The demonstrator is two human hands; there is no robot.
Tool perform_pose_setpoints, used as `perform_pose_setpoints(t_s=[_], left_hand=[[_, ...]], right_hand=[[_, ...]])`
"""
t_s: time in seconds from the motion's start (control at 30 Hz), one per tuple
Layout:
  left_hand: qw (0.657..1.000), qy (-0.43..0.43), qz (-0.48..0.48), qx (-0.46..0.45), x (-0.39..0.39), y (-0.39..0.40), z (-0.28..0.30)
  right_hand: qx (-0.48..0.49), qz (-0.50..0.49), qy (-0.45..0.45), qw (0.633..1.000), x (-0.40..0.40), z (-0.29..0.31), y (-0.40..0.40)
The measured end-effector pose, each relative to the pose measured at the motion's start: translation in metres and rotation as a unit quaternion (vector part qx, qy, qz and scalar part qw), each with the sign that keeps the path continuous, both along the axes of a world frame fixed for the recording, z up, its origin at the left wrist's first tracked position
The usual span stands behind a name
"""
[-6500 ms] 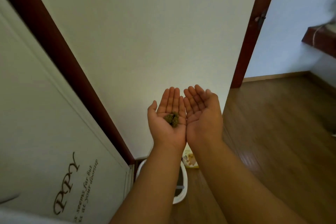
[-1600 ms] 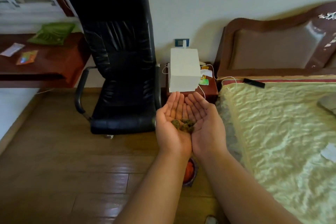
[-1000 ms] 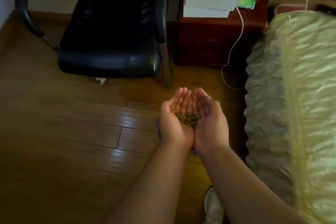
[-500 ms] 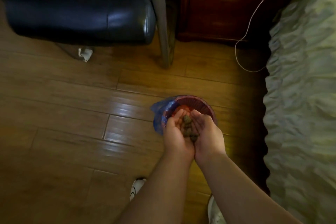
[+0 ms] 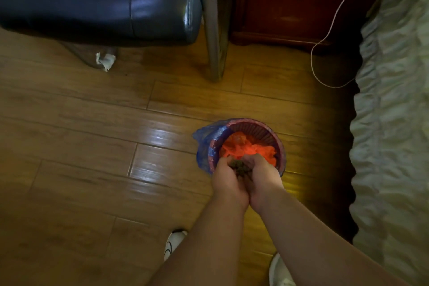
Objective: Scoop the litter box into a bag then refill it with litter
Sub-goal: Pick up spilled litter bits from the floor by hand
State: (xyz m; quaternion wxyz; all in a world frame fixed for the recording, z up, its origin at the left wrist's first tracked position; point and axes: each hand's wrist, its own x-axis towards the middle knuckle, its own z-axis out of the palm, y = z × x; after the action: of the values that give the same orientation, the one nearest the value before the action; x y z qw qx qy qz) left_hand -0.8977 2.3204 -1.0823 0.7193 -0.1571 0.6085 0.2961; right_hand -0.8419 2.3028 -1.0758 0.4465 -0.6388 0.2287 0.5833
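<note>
Both forearms reach forward and down, side by side, wrists nearly touching over the near rim of the bin [image 5: 279, 146]. The left hand [image 5: 228, 181] and right hand [image 5: 263, 177] press together edge to edge, tipped forward, fingers curled into one cup. A dark clump of litter [image 5: 240, 166] sits cradled between them, just above that rim.

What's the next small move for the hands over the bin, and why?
Probably part the palms and tip them forward. The left hand and right hand cup a dark clump of litter together at the near rim of the bag-lined bin, so it should drop inside onto the orange plastic.
</note>
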Motion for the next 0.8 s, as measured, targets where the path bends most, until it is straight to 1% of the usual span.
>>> perform_pose_setpoints(t_s=[0.07,0.2,0.37,0.57,0.8], left_hand=[[1.0,0.006,-0.006,-0.002,-0.001,0.002,-0.002],[1.0,-0.001,0.011,0.007,-0.003,0.011,0.0],[1.0,-0.003,0.024,0.013,-0.003,0.021,0.002],[0.997,0.036,0.064,0.025,-0.006,0.022,-0.005],[0.995,0.066,0.077,0.02,-0.006,0.018,0.006]], right_hand=[[-0.003,0.007,0.008,1.0,0.0,-0.002,0.004],[0.0,-0.014,0.031,0.999,0.0,0.0,0.011],[0.012,-0.039,0.031,0.999,-0.001,-0.002,0.021],[0.049,-0.069,0.038,0.996,0.005,-0.004,0.021],[0.06,-0.079,0.041,0.994,0.003,0.002,0.018]])
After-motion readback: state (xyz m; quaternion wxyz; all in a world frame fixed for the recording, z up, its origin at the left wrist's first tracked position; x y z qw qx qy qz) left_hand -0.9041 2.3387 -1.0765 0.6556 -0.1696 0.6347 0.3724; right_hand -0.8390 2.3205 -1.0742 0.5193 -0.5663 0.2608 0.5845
